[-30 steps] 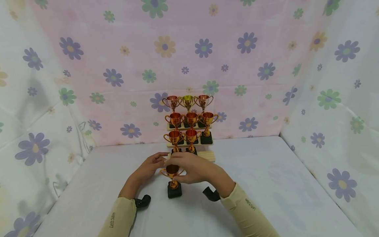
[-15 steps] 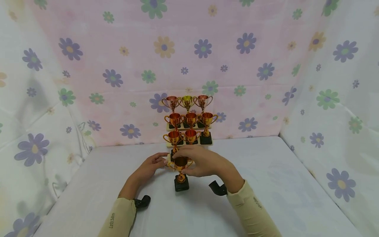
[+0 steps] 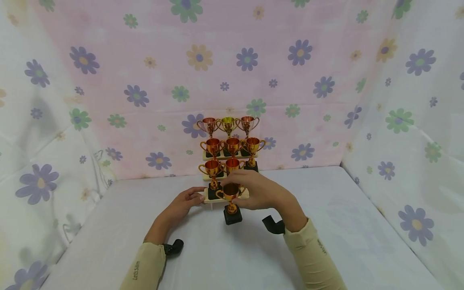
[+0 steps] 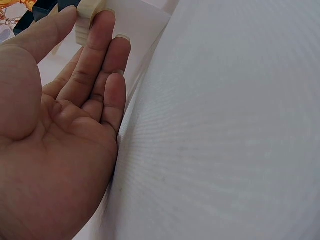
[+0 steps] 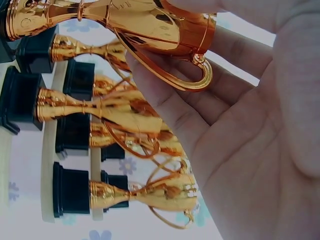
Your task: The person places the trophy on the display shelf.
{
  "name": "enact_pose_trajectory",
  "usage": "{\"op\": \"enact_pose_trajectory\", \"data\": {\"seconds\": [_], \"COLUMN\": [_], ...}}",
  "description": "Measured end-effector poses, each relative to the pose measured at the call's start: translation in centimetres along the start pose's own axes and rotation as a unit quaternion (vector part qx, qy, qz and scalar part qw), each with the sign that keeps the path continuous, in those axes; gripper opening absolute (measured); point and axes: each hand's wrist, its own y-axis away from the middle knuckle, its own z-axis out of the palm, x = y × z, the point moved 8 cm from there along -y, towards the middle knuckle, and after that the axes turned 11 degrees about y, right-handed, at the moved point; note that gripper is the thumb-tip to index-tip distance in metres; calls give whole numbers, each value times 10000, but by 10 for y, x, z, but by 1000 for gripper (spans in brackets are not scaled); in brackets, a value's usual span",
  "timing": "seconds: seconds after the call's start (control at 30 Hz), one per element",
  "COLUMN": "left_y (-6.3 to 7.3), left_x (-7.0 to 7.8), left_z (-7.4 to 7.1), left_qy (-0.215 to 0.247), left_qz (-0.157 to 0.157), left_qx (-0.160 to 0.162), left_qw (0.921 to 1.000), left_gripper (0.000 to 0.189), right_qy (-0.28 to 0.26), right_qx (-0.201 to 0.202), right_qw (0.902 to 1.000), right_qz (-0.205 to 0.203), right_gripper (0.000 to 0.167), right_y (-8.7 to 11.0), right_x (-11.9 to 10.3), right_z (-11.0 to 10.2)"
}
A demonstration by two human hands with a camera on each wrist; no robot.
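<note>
My right hand (image 3: 264,189) holds a small gold trophy cup (image 3: 232,215) by its bowl, thumb on one side and fingers on the other. Its black base hangs in front of the lowest tier of a stepped wooden stand (image 3: 217,201). My left hand (image 3: 184,202) pinches the left end of that tier; in the left wrist view the wood (image 4: 89,11) lies between thumb and index fingertip. On the lowest tier stand a gold trophy (image 3: 213,171) at left and another trophy (image 3: 232,164), partly hidden by my right hand. In the right wrist view, the held trophy (image 5: 145,25) lies sideways across the top.
Three trophies fill the middle tier, including a gold trophy (image 3: 252,147) at right. The top tier bears three more, with a yellower trophy (image 3: 228,125) in the centre. A white cloth (image 3: 326,225) covers the table, and a flowered curtain (image 3: 297,121) hangs behind.
My right hand has carried the trophy to the right and farther from me, toward the stand's lowest tier. My left hand keeps its place at the tier's left end.
</note>
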Motion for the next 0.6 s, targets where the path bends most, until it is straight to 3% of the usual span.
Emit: {"op": "enact_pose_trajectory", "data": {"seconds": [0.6], "left_y": [2], "left_x": [1], "left_z": [1], "left_qy": [24], "left_qz": [19], "left_qx": [17], "left_qw": [10000], "left_gripper": [56], "right_qy": [60], "right_qx": [638], "right_qw": [9977], "right_qz": [221], "right_gripper": [44], "right_y": [20], "right_x": [23], "right_z": [-30]}}
